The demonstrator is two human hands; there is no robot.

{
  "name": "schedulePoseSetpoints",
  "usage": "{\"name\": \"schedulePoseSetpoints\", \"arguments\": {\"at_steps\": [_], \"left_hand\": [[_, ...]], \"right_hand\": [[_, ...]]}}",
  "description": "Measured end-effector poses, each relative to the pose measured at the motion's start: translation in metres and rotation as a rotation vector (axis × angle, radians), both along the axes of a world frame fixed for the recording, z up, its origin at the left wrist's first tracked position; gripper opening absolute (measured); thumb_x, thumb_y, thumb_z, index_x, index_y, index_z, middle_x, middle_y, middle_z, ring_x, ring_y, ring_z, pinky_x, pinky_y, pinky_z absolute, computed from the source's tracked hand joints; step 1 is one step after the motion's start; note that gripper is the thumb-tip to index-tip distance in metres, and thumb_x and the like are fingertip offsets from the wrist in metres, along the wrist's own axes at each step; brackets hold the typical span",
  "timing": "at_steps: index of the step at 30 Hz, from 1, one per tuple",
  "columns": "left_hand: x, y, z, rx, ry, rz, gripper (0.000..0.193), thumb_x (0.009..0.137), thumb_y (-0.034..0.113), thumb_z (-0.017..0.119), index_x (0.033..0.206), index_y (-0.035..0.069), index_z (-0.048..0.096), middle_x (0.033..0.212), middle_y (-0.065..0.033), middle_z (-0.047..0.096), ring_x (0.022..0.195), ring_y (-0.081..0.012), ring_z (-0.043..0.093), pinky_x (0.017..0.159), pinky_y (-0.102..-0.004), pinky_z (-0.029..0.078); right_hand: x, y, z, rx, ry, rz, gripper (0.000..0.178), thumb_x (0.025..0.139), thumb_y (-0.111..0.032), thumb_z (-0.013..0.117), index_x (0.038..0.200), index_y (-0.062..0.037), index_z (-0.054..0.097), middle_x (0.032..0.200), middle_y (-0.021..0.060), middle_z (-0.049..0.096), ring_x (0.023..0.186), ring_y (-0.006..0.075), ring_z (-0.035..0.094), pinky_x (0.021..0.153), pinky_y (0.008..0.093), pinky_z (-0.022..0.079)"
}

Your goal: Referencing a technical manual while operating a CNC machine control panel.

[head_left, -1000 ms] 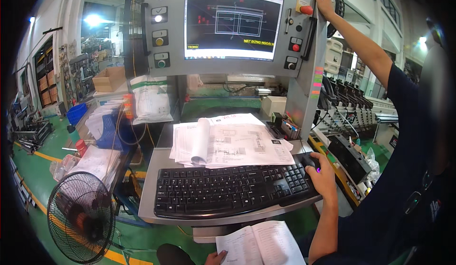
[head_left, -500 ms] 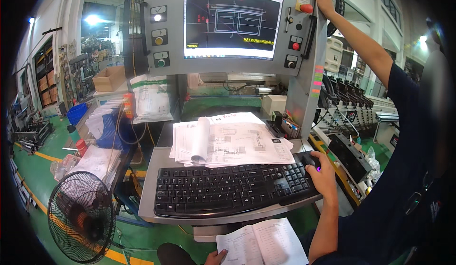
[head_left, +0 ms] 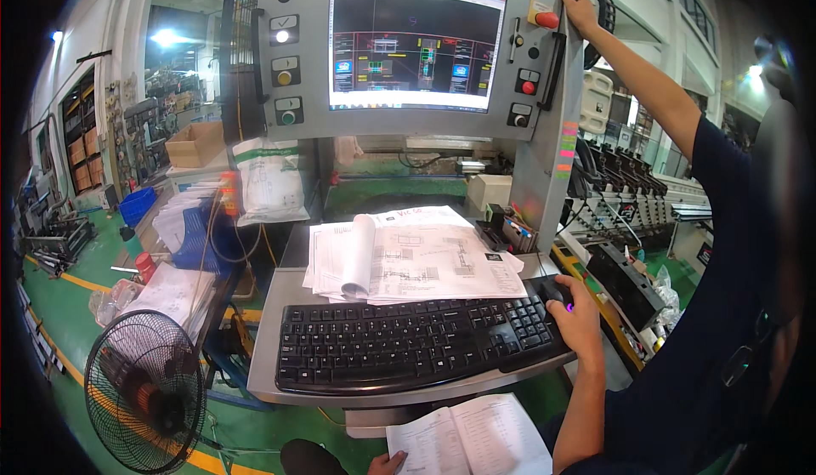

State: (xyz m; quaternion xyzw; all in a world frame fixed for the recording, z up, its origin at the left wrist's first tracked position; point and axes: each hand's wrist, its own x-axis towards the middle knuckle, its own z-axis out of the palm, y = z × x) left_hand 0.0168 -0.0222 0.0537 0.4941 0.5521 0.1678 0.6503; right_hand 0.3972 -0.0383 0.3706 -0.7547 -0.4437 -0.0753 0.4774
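Note:
My right hand point(head_left: 576, 309) rests wrapped over a black computer mouse point(head_left: 552, 290), beside the right end of a black keyboard point(head_left: 408, 343). At the lower edge, my left hand point(head_left: 387, 462) grips the left side of an open booklet point(head_left: 476, 432), with most of the hand cut off. Above the keyboard lies a stack of drawing sheets point(head_left: 425, 254), one sheet curled over at its left. A machine screen point(head_left: 415, 45) straight ahead shows a technical drawing with several coloured views on black.
Another person's hand point(head_left: 578, 11) holds the top right of the grey control panel point(head_left: 408, 122); their dark-sleeved body fills the right side. A black fan point(head_left: 144, 390) stands at lower left. Papers point(head_left: 170, 292) and a cardboard box point(head_left: 195, 143) lie at left.
The drawing on the screen has switched from one large white outline to a wider layout with several smaller coloured views. Both my hands stay in place.

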Motion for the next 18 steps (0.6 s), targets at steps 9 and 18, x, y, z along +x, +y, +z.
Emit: {"name": "schedulePoseSetpoints", "arguments": {"at_steps": [9,18], "left_hand": [[-0.007,0.01,-0.079,-0.087,-0.338,0.017,0.05,0.096,0.043,0.074,0.117,-0.003,0.074,0.103,-0.0041,0.074,0.09,-0.0147,0.063,0.079,-0.0332,0.053],[0.011,0.007,-0.033,-0.045,-0.181,0.031,0.038,0.099,0.033,0.073,0.112,-0.002,0.076,0.097,0.0001,0.072,0.081,-0.0097,0.059,0.07,-0.0293,0.05]], "right_hand": [[0.0,-0.003,0.001,-0.012,0.024,-0.017,0.049,0.082,-0.016,0.07,0.127,-0.0022,0.062,0.121,0.0188,0.068,0.11,0.0351,0.067,0.099,0.0402,0.049],[0.004,-0.014,0.006,-0.024,0.033,-0.059,0.047,0.082,-0.017,0.07,0.126,-0.0026,0.063,0.118,0.019,0.069,0.108,0.0343,0.067,0.096,0.0399,0.05]]}}
